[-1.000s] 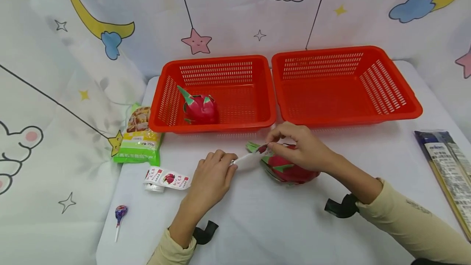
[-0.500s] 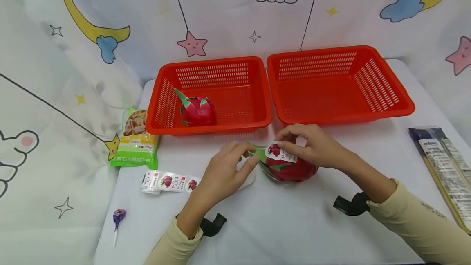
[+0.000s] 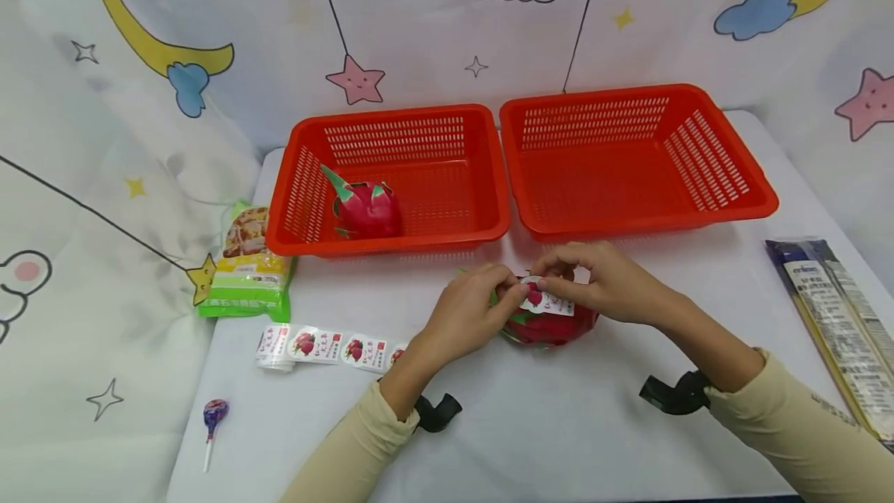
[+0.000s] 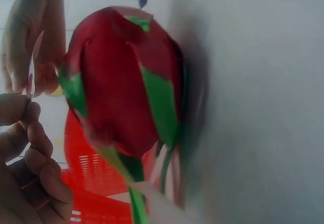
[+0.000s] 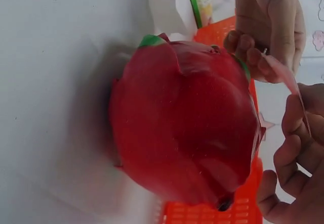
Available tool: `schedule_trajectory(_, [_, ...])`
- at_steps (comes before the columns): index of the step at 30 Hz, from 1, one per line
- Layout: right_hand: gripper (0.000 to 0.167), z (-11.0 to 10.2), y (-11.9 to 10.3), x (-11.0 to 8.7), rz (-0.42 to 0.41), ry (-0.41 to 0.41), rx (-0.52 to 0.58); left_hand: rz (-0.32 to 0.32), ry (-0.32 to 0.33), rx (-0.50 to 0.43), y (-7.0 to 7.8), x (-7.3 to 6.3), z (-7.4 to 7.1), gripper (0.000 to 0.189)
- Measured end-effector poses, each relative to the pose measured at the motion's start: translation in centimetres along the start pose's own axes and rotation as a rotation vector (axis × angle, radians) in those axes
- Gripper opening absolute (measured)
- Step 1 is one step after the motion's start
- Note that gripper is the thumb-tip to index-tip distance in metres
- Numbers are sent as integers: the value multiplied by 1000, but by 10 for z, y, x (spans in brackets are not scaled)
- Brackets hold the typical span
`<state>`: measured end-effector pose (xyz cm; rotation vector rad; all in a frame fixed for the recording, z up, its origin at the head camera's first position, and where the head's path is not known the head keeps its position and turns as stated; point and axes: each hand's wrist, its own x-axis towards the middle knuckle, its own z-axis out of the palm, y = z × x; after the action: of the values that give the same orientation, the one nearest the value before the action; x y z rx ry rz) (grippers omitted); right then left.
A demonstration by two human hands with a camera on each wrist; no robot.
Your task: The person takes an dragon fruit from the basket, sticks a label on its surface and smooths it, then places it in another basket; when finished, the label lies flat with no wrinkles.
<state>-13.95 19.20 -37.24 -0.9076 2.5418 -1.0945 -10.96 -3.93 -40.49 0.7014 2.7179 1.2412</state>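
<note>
A white sticker (image 3: 556, 306) with a dragon fruit picture is pinched between the fingertips of both hands. My left hand (image 3: 473, 307) grips its left end and my right hand (image 3: 609, 284) its upper right edge. Beneath the sticker a red dragon fruit (image 3: 552, 330) with green scales lies on the white table. From the side, the right wrist view has the sticker (image 5: 284, 73) stretched edge-on between the hands, beside the dragon fruit (image 5: 185, 128). The left wrist view presents the fruit (image 4: 119, 85) close up, its green tips toward the bottom.
A roll of stickers (image 3: 275, 348) trails its strip toward my left forearm. Behind stand two red baskets, the left one (image 3: 387, 244) holding another dragon fruit (image 3: 369, 210), the right one (image 3: 628, 227) bare. A snack bag (image 3: 246, 274), a lollipop (image 3: 215, 414) and a long packet (image 3: 834, 324) lie around.
My right hand has drawn the sticker off its backing strip and over the dragon fruit. The left hand has let go of the strip, moved right and taken the sticker's other end.
</note>
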Motion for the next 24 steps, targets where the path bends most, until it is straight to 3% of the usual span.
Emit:
schedule_trajectory(6, [19,1,6,-4,25,-16,-12,-56,-27,-31,-2,5,14,20])
schedule_trajectory(15, [14,6,14,-7,72,-9,-56,-112,9,0,-1,9,23,20])
schedule_trajectory(24, [19,5,21,-11,91,-2,-65,-111,51,26,-2,10,30,18])
